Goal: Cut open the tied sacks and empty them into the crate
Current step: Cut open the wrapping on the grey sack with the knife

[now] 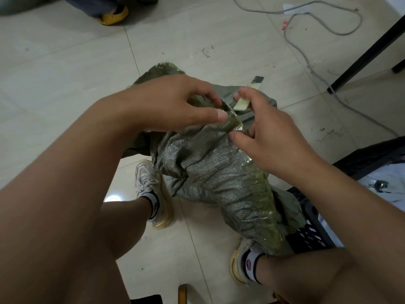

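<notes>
The floor (65,62) carries everything here, and I sit over it with the sack (214,172) propped between my feet so its neck rises toward my hands. The sack leans against the black crate (311,233) at my right, near enough, I judge, to tip straight in once it is open. My left hand (171,102) pinches the bunched, taped neck between thumb and fingers, pulling it taut so the blade has something firm to bite. My right hand (269,132) has its grip closed round a pale box cutter (242,104), its tip laid at the neck just beside my left fingertips. The clear tape (237,126) wrapping the neck looks uncut, so the opening is not yet made.
</notes>
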Tool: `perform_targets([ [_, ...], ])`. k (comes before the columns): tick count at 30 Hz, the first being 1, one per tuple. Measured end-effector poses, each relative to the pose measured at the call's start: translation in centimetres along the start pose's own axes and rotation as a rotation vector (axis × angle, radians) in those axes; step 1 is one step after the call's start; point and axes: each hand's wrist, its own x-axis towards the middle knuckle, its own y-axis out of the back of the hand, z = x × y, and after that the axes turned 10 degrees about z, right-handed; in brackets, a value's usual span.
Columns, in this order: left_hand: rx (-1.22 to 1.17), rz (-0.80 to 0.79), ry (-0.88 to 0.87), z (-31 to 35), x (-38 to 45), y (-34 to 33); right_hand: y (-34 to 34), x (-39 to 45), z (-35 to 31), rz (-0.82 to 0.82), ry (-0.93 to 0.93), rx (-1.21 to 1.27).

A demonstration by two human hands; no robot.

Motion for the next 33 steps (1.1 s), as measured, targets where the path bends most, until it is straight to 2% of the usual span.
perform_targets([
  [5, -0.013, 0.010, -0.034, -0.3, 0.1, -0.2, 0.1, -0.2, -0.2, 0.003, 0.030, 0.007],
  [12, 0.374, 0.185, -0.139, -0.5, 0.1, -0.5, 0.0, -0.2, -0.1, 0.033, 0.065, 0.023],
  [15, 0.318, 0.205, -0.148, -0.1, 0.2, -0.7, -0.2, -0.3, -0.3, 0.044, 0.070, 0.039],
  [21, -0.029, 0.130, -0.117, 0.0, 0.1, -0.9, -0.3, -0.2, -0.2, 0.063, 0.076, 0.089],
  [24, 0.022, 0.103, -0.118, -0.3, 0.3, -0.9, 0.0, -0.3, -0.1, 0.071, 0.039, 0.165],
  [30, 0.048, 0.033, -0.110, -0.9, 0.5, -1.1, 1.7, -0.1, -0.1, 0.395, 0.108, 0.325],
  [33, 0.060, 0.009, -0.107, -1.2, 0.8, -1.3, 2.7, -0.2, 0.1, 0.411, 0.125, 0.418],
])
